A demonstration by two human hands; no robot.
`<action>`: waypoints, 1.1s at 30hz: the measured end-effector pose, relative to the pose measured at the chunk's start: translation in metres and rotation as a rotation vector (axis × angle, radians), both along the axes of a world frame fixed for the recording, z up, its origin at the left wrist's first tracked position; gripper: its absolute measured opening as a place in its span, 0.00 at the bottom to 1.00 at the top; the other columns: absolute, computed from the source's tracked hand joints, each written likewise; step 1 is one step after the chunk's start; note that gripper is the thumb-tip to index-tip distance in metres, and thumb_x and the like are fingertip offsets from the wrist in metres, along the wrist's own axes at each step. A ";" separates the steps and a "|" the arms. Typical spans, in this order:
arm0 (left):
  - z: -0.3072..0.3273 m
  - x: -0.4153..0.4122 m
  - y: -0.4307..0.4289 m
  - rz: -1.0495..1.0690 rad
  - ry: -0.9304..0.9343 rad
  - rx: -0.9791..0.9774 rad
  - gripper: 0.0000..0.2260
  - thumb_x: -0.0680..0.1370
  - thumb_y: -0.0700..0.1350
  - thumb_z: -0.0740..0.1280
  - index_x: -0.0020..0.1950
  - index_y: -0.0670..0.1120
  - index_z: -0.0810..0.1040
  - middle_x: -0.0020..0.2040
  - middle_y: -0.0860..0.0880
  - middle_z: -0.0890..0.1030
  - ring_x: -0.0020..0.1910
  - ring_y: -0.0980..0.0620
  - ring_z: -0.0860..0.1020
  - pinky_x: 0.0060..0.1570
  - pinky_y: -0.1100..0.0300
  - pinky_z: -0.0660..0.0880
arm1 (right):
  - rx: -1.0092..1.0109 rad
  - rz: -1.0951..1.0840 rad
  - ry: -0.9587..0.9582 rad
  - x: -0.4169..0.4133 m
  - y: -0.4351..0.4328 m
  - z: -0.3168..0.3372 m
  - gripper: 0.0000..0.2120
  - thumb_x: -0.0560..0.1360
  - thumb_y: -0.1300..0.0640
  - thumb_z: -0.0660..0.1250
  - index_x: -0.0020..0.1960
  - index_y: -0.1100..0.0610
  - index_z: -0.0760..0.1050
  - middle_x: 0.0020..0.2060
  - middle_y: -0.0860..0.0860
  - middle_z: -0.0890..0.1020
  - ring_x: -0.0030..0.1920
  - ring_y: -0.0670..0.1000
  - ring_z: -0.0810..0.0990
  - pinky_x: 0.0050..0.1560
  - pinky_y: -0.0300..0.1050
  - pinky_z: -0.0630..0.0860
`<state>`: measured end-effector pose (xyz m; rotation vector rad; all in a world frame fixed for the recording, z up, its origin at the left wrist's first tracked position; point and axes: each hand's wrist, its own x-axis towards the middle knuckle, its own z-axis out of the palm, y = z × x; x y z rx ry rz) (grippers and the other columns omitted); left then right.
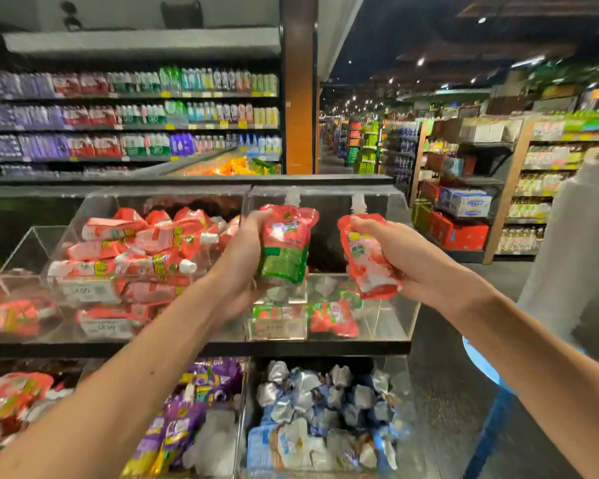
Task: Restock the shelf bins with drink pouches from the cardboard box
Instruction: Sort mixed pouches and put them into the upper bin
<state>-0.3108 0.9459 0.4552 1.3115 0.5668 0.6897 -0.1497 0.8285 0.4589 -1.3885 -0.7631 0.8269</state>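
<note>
A red-and-green drink pouch is standing upright in the left hand, whose fingers are wrapping round it. The right hand is clutching a red pouch the same way. Both are hovering over the clear bin at the shelf's right end, where a few pouches are lying. The neighbouring bin is brimming with red ones.

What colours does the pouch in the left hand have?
The pouch in the left hand is red above, green below, seen in the head view.
</note>
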 end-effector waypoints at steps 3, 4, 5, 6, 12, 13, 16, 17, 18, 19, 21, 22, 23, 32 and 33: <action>0.024 0.014 0.005 0.006 0.041 -0.011 0.13 0.80 0.41 0.54 0.41 0.40 0.74 0.31 0.42 0.80 0.24 0.48 0.79 0.20 0.62 0.74 | -0.080 0.096 0.011 0.021 0.022 0.017 0.04 0.78 0.60 0.63 0.45 0.60 0.70 0.32 0.57 0.73 0.29 0.53 0.73 0.29 0.43 0.72; 0.028 0.019 0.012 0.007 0.087 0.012 0.11 0.78 0.37 0.54 0.38 0.40 0.72 0.27 0.43 0.79 0.21 0.49 0.78 0.19 0.63 0.73 | -0.102 0.112 -0.004 0.029 0.030 0.019 0.02 0.75 0.64 0.62 0.44 0.61 0.69 0.30 0.56 0.73 0.27 0.52 0.73 0.28 0.42 0.72; 0.030 0.023 0.016 -0.006 0.142 0.042 0.10 0.76 0.34 0.54 0.37 0.41 0.71 0.25 0.45 0.77 0.20 0.50 0.77 0.18 0.64 0.72 | -0.125 0.113 -0.030 0.036 0.036 0.020 0.04 0.74 0.68 0.61 0.43 0.61 0.68 0.28 0.56 0.73 0.24 0.51 0.74 0.27 0.41 0.72; 0.032 0.027 0.024 -0.032 0.209 0.084 0.10 0.75 0.32 0.54 0.37 0.41 0.71 0.25 0.45 0.77 0.20 0.51 0.76 0.18 0.65 0.71 | -0.147 0.121 -0.048 0.041 0.042 0.019 0.06 0.74 0.70 0.60 0.41 0.61 0.68 0.26 0.55 0.73 0.22 0.50 0.74 0.24 0.40 0.71; 0.033 0.048 0.062 -0.078 0.527 0.475 0.16 0.76 0.34 0.70 0.62 0.45 0.77 0.43 0.47 0.83 0.32 0.58 0.83 0.28 0.67 0.76 | -0.227 0.089 -0.343 0.063 0.070 0.008 0.04 0.74 0.69 0.68 0.48 0.65 0.76 0.41 0.62 0.79 0.40 0.57 0.80 0.38 0.47 0.76; 0.031 0.051 0.067 -0.095 0.600 0.545 0.16 0.75 0.38 0.73 0.62 0.47 0.77 0.46 0.47 0.83 0.36 0.56 0.84 0.31 0.66 0.77 | -0.239 0.074 -0.382 0.064 0.076 0.005 0.05 0.73 0.68 0.68 0.49 0.65 0.76 0.41 0.61 0.79 0.40 0.57 0.80 0.39 0.48 0.75; 0.023 0.064 0.089 -0.097 0.930 0.835 0.19 0.72 0.51 0.77 0.62 0.54 0.78 0.53 0.48 0.84 0.47 0.50 0.84 0.47 0.57 0.79 | -0.258 0.024 -0.488 0.071 0.093 -0.006 0.05 0.72 0.66 0.69 0.48 0.63 0.76 0.41 0.60 0.79 0.40 0.56 0.80 0.39 0.48 0.74; 0.020 0.069 0.094 -0.076 1.026 0.908 0.21 0.71 0.56 0.77 0.62 0.55 0.79 0.54 0.49 0.84 0.50 0.50 0.82 0.50 0.56 0.78 | -0.263 0.000 -0.522 0.074 0.098 -0.009 0.06 0.72 0.65 0.69 0.48 0.63 0.75 0.42 0.59 0.80 0.41 0.57 0.81 0.39 0.48 0.75; 0.017 0.075 0.098 -0.052 1.082 0.953 0.22 0.70 0.58 0.76 0.62 0.56 0.79 0.55 0.50 0.83 0.51 0.50 0.81 0.51 0.55 0.77 | -0.263 -0.020 -0.553 0.075 0.101 -0.012 0.07 0.73 0.64 0.68 0.50 0.63 0.74 0.43 0.59 0.81 0.42 0.57 0.82 0.39 0.47 0.75; 0.014 0.082 0.102 -0.034 1.103 0.982 0.23 0.70 0.59 0.76 0.63 0.55 0.79 0.56 0.50 0.82 0.51 0.51 0.80 0.50 0.56 0.77 | -0.257 -0.037 -0.582 0.075 0.104 -0.015 0.08 0.73 0.63 0.68 0.51 0.62 0.74 0.44 0.58 0.81 0.43 0.56 0.82 0.38 0.47 0.75; 0.008 0.095 0.105 -0.015 1.141 1.029 0.23 0.72 0.56 0.76 0.63 0.52 0.77 0.55 0.50 0.80 0.48 0.51 0.79 0.41 0.59 0.74 | -0.222 -0.056 -0.641 0.074 0.108 -0.021 0.07 0.74 0.62 0.67 0.52 0.59 0.73 0.43 0.55 0.81 0.41 0.52 0.80 0.37 0.45 0.74; 0.004 0.101 0.107 -0.011 1.181 1.058 0.22 0.72 0.55 0.76 0.63 0.50 0.76 0.52 0.50 0.79 0.46 0.50 0.78 0.36 0.60 0.72 | -0.208 -0.058 -0.659 0.073 0.109 -0.023 0.06 0.75 0.61 0.66 0.51 0.58 0.72 0.42 0.54 0.80 0.40 0.51 0.78 0.36 0.44 0.73; -0.001 0.105 0.107 -0.011 1.226 1.097 0.22 0.73 0.53 0.76 0.62 0.48 0.75 0.49 0.49 0.77 0.45 0.49 0.77 0.36 0.60 0.71 | -0.200 -0.053 -0.660 0.072 0.110 -0.026 0.05 0.75 0.61 0.66 0.49 0.57 0.72 0.41 0.53 0.79 0.39 0.50 0.78 0.35 0.43 0.73; -0.030 0.122 0.126 -0.130 1.484 1.148 0.26 0.76 0.60 0.70 0.66 0.45 0.74 0.62 0.44 0.77 0.56 0.45 0.79 0.53 0.54 0.78 | -0.201 0.007 -0.564 0.069 0.116 -0.045 0.07 0.75 0.60 0.67 0.51 0.62 0.76 0.42 0.56 0.82 0.38 0.51 0.81 0.34 0.43 0.75; -0.030 0.121 0.126 -0.152 1.489 1.145 0.24 0.78 0.60 0.68 0.66 0.44 0.74 0.63 0.44 0.76 0.57 0.44 0.79 0.54 0.54 0.77 | -0.198 0.011 -0.542 0.069 0.117 -0.046 0.07 0.74 0.60 0.67 0.51 0.63 0.76 0.42 0.57 0.82 0.38 0.52 0.81 0.35 0.44 0.75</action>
